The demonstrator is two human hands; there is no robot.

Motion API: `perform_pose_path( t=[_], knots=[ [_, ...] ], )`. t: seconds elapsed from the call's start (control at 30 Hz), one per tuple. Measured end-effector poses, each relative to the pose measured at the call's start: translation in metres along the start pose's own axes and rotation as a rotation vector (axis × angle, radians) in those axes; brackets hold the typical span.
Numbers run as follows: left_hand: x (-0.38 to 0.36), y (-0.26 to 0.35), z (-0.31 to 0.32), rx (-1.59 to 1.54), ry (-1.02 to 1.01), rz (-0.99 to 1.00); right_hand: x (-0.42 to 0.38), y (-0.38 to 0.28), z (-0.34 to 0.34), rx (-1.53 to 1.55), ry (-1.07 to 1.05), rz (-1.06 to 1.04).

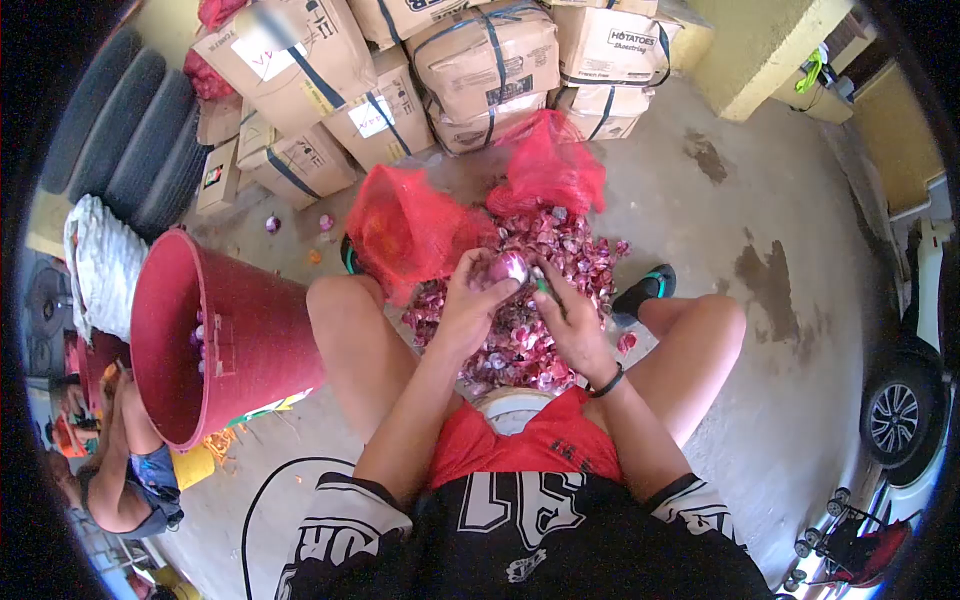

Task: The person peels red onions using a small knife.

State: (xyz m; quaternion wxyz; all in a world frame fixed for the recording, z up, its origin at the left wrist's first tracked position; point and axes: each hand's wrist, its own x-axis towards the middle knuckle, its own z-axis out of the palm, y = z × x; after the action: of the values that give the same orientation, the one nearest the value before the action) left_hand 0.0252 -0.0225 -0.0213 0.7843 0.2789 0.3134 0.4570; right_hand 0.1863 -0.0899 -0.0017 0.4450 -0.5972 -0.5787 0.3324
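My left hand (474, 305) is closed around a red onion (509, 267), whose shiny purple and white side faces up. Close against it, my right hand (572, 318) grips a small knife (541, 285) with a green handle; its blade is hard to make out. Both hands are between my knees, over a broad heap of onion skins (530, 345). Beyond them lie a red mesh bag (410, 225) on the left and a second mesh bag (550, 170) at the back of the heap.
A large red tub (260, 320) with onions inside stands at my left. Strapped cardboard boxes (485, 65) are stacked ahead, beside piled tyres (125, 120). Two loose onions lie on the floor. Another person (125, 470) sits at far left; a car wheel (893, 418) is at right.
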Motion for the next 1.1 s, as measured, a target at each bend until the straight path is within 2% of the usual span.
perform_pose_path(
  t=[0.13, 0.23, 0.33, 0.43, 0.57, 0.63, 0.73, 0.93, 1.03, 1.1],
  knots=[
    [0.002, -0.001, 0.003, 0.056, 0.034, 0.020, 0.003, -0.012, -0.003, -0.013, -0.066, -0.083],
    [0.006, -0.007, -0.004, 0.077, -0.018, 0.111, 0.006, -0.012, -0.007, -0.120, -0.057, -0.187],
    [0.006, -0.004, -0.002, 0.106, -0.022, 0.095, 0.006, -0.019, -0.016, -0.204, -0.124, -0.123],
    [0.006, -0.001, 0.002, 0.125, -0.028, 0.130, 0.005, -0.004, -0.008, 0.012, 0.004, -0.168],
    [0.005, 0.002, 0.003, 0.027, -0.116, 0.094, 0.001, -0.007, -0.016, 0.451, -0.101, 0.196],
    [0.005, -0.001, -0.002, -0.016, -0.146, 0.074, 0.000, -0.014, -0.020, 0.655, -0.146, 0.293],
    [0.006, -0.002, -0.006, -0.040, -0.213, 0.052, 0.002, -0.013, -0.018, 0.740, -0.056, 0.272],
    [0.004, -0.004, -0.002, -0.097, -0.251, 0.073, 0.000, -0.014, -0.019, 0.741, -0.019, 0.286],
    [0.007, 0.002, 0.003, -0.100, -0.152, -0.007, -0.004, -0.015, -0.023, 0.728, -0.205, 0.241],
    [0.009, 0.001, 0.003, -0.101, -0.096, -0.022, -0.005, -0.014, -0.021, 0.752, -0.150, 0.271]
  ],
)
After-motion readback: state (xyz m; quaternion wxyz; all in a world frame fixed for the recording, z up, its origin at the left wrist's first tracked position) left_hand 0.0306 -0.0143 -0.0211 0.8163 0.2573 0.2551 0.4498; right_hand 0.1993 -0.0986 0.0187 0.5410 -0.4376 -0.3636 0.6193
